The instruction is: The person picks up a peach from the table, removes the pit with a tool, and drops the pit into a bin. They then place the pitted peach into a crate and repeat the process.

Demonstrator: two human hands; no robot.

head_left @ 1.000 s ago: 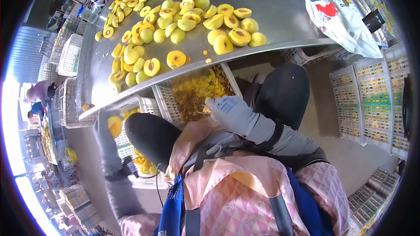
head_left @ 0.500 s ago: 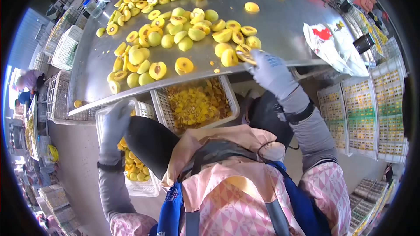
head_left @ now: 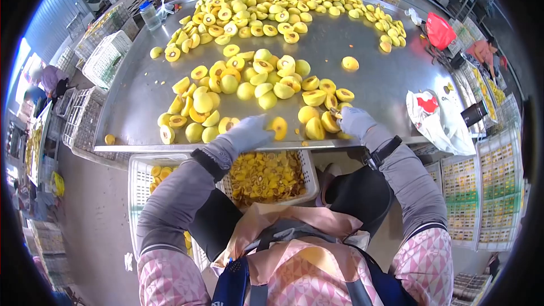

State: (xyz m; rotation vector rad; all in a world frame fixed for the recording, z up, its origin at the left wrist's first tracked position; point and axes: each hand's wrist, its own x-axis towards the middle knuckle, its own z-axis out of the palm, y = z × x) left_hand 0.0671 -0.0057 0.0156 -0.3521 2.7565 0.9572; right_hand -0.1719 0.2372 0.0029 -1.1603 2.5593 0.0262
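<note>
I sit at a steel table (head_left: 136, 107) covered with yellow halved fruit (head_left: 255, 73), some with the pit still in. My left hand (head_left: 246, 131), in a grey glove, reaches over the near edge with its fingertips against one fruit half (head_left: 279, 127). My right hand (head_left: 354, 120), also gloved, rests on the table edge beside two fruit halves (head_left: 314, 124), closed around a small metal tool (head_left: 335, 113) whose tip points at them.
Under the table edge, between my knees, a white crate (head_left: 310, 177) holds pits and scraps. A second crate (head_left: 137, 177) with fruit stands to the left. A white bag (head_left: 439, 124), a red bag (head_left: 439, 29), stacked crates (head_left: 481, 192) and other workers (head_left: 51, 79) surround the table.
My left hand came up from the crate at lower left to the table's near edge. My right hand rose from the scrap crate to the fruit. My view tilted up over the table.
</note>
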